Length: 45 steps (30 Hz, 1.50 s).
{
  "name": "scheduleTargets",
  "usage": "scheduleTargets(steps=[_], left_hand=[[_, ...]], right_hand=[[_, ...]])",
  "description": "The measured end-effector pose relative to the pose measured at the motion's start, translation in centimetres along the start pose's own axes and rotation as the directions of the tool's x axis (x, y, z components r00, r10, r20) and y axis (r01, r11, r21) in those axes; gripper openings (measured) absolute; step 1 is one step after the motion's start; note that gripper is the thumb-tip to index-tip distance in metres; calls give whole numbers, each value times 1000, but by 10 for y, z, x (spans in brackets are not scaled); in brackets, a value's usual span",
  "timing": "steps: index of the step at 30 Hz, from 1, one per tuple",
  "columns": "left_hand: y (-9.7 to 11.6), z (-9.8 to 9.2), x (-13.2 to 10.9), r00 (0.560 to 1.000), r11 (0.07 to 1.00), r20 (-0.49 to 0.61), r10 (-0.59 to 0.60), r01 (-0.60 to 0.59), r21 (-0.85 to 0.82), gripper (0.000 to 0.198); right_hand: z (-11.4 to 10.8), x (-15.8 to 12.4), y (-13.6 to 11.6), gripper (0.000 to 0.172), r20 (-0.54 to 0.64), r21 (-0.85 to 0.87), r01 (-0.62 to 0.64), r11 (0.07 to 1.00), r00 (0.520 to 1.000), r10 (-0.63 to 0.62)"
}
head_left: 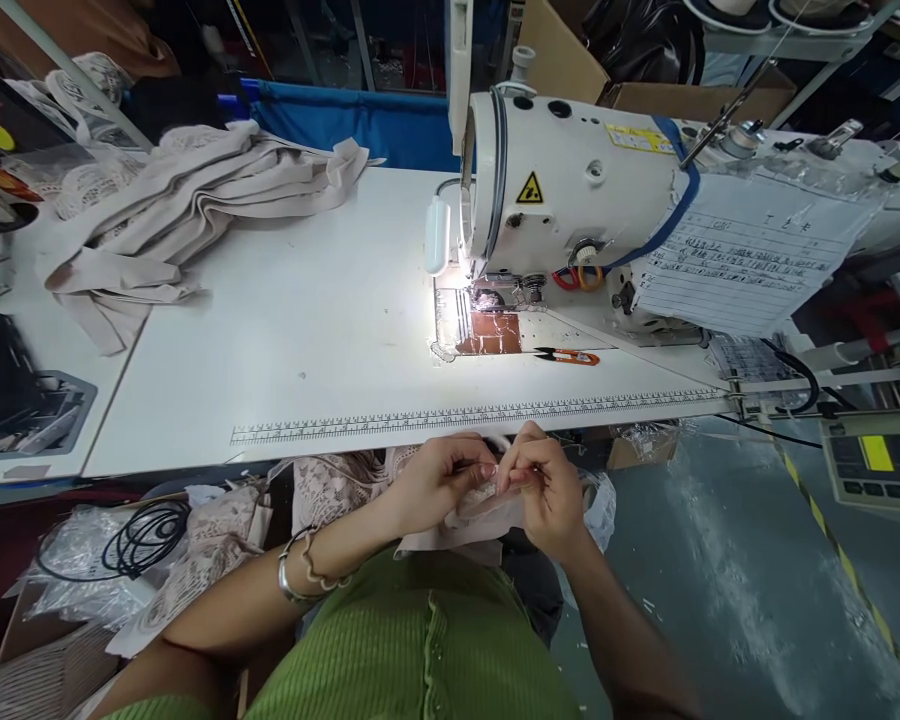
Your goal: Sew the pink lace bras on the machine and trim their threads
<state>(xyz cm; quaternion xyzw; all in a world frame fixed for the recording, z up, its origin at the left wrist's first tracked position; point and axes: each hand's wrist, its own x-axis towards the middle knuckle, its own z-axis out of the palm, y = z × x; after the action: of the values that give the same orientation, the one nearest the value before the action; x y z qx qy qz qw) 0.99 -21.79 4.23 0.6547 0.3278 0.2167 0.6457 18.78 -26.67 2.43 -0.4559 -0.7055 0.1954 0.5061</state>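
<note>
Just off the table's front edge, both hands meet over a piece of beige fabric [461, 530] that hangs down in front of the green top. My left hand [442, 480], with bracelets at its wrist, pinches the fabric near its upper edge. Right beside it, my right hand [541, 488] is closed, thumb and fingers gripping the same piece. Between the fingertips the exact spot held is partly hidden. Beyond the hands stands a white sewing machine [570, 180], its lamp lighting the needle area. Orange thread snips [568, 356] lie on the table in front of it.
A ruler strip [457, 415] runs along the front of the white table [330, 330]. Beige fabric strips [210, 210] are heaped at the back left. More lace fabric [337, 490] hangs below the edge. A control panel [881, 455] sits at the right, and a black tray [34, 410] at the left.
</note>
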Motion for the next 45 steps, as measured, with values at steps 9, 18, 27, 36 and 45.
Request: scheduleTargets(steps=[9, 18, 27, 36, 45], left_hand=[[6, -10, -7, 999, 999, 26, -32, 32, 2, 24], [6, -17, -6, 999, 997, 32, 2, -5, 80, 27], [5, 12, 1, 995, 988, -100, 19, -4, 155, 23], [4, 6, 6, 986, 983, -93, -137, 123, -139, 24], [3, 6, 6, 968, 948, -135, -212, 170, -270, 25]], right_hand=[[-58, -1, 37, 8, -42, -344, -277, 897, 959, 280], [-31, 12, 6, 24, 202, -44, -162, 986, 965, 167], [-28, 5, -14, 26, 210, -161, -203, 966, 949, 235], [-33, -10, -14, 59, 132, -538, 122, 834, 989, -60], [-22, -13, -21, 63, 181, -702, 211, 680, 977, -117]])
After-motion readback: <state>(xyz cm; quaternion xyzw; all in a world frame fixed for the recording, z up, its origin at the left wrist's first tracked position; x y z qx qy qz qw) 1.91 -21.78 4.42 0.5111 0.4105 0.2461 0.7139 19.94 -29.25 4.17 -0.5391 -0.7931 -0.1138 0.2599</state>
